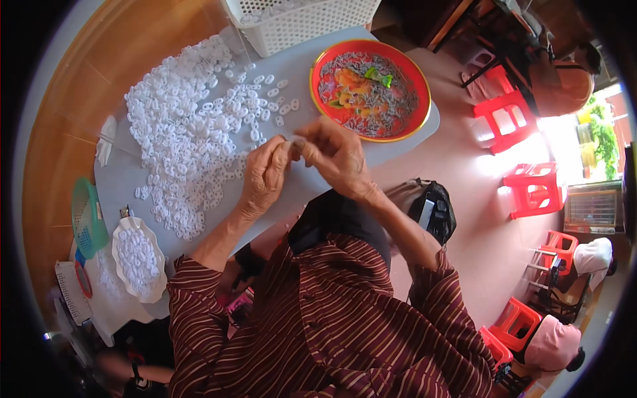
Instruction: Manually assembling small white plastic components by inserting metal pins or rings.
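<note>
Left hand: the left hand (265,176) is raised over the near edge of the bench (318,56), its back to the camera, its fingers (282,151) curled in and pressed together at the tips around a small white piece (290,139).
Right hand: the right hand (335,156) meets the left one fingertip to fingertip, its fingers bent and pinching the same small white piece from the other side.
Small white piece: it sits between the two sets of fingertips, mostly hidden by them; its shape cannot be told.
Heap of white rings: a broad heap of white rings (186,126) covers the left half of the grey bench, just beside the left hand and reaching away from the person.
Red tray: a round red tray (369,89) with a gold rim lies on the far right of the bench, near the right hand, holding small grey bits with some orange and green scraps.
White basket: a white basket (298,20) with a holed wall stands at the far edge of the bench.
White dish: a scalloped white dish (138,259) filled with white rings sits at the person's left, near the left elbow.
Green strainer: a green strainer (86,215) lies just left of the dish.
Stools: red plastic stools (511,119) stand on the floor well apart to the right.
</note>
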Available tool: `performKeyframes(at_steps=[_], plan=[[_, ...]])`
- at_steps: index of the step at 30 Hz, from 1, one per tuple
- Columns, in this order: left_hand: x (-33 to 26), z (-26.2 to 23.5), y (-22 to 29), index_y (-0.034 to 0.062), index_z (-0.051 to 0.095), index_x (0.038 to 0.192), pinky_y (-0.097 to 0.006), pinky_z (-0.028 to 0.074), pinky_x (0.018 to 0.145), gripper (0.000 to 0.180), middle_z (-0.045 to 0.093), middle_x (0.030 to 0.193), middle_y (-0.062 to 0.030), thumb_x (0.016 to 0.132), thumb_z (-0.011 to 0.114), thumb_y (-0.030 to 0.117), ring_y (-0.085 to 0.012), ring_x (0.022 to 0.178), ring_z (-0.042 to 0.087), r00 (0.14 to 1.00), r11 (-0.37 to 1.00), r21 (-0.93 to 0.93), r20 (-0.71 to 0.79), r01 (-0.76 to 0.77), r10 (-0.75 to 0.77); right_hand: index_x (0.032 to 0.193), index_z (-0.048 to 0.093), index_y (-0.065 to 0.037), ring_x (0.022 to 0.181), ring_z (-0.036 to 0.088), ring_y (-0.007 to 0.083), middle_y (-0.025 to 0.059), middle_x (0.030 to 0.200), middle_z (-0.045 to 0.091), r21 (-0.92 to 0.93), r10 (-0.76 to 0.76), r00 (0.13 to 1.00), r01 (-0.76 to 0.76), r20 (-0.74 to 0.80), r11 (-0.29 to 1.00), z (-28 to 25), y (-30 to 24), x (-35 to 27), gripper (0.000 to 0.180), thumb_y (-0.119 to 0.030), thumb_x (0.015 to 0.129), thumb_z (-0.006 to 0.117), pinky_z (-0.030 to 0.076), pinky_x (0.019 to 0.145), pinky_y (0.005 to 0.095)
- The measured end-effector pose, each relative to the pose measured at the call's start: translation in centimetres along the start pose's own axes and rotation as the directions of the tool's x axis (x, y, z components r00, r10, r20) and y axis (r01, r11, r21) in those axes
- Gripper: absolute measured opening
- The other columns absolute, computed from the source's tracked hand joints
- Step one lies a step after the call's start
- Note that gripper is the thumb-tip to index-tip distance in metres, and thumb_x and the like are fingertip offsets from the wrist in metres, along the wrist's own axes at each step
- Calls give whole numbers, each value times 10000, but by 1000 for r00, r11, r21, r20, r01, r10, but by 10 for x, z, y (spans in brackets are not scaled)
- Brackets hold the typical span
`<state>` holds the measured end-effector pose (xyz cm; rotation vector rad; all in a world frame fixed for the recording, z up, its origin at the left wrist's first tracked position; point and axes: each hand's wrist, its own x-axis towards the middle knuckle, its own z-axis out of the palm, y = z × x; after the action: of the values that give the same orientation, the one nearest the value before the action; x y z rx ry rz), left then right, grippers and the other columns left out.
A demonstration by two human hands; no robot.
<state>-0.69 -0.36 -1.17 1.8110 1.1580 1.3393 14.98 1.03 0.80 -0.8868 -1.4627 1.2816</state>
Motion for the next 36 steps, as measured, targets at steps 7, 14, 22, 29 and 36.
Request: performKeyframes(at_steps=[7, 14, 22, 29, 36], plan=[[0, 2, 4, -12, 501, 748, -309, 366, 509, 194, 469, 607, -98, 894, 502, 115, -179, 529, 449, 978, 981, -80, 130, 175, -164, 843, 651, 13, 577, 614, 151, 87, 613, 626, -339, -396, 907, 332, -141, 880, -34, -61, 135, 153, -135, 816, 618, 482, 557, 288], [5, 3, 6, -23, 501, 776, -299, 382, 540, 195, 450, 639, -99, 905, 516, 122, -191, 565, 440, 977, 999, -47, 214, -5, 15, 892, 656, 25, 585, 576, 146, 82, 682, 638, -571, -143, 985, 170, 92, 803, -28, -41, 157, 213, -170, 839, 589, 479, 539, 290], [2, 0, 1, -22, 512, 808, -304, 410, 576, 239, 478, 665, -99, 930, 504, 183, -214, 592, 460, 970, 994, -85, 241, 63, -40, 855, 673, -52, 751, 636, 325, 130, 785, 656, -790, -253, 816, 572, 519, 223, -14, 17, 127, 156, -24, 724, 592, 486, 708, 434], [3, 1, 2, -24, 514, 815, -306, 422, 588, 257, 501, 676, -104, 937, 487, 201, -216, 599, 487, 971, 996, -86, 238, 17, 4, 724, 627, -63, 744, 628, 305, 127, 738, 628, -693, -238, 701, 709, 672, 130, -7, 32, 126, 75, -12, 685, 591, 449, 698, 444], [2, 1, -3, -15, 509, 798, -290, 422, 591, 300, 517, 679, -78, 945, 476, 245, -174, 606, 496, 975, 994, -88, 217, 63, -42, 735, 632, -21, 754, 645, 328, 193, 761, 642, -789, -58, 814, 576, 578, 212, 7, 16, 123, 78, -65, 674, 612, 468, 692, 444]])
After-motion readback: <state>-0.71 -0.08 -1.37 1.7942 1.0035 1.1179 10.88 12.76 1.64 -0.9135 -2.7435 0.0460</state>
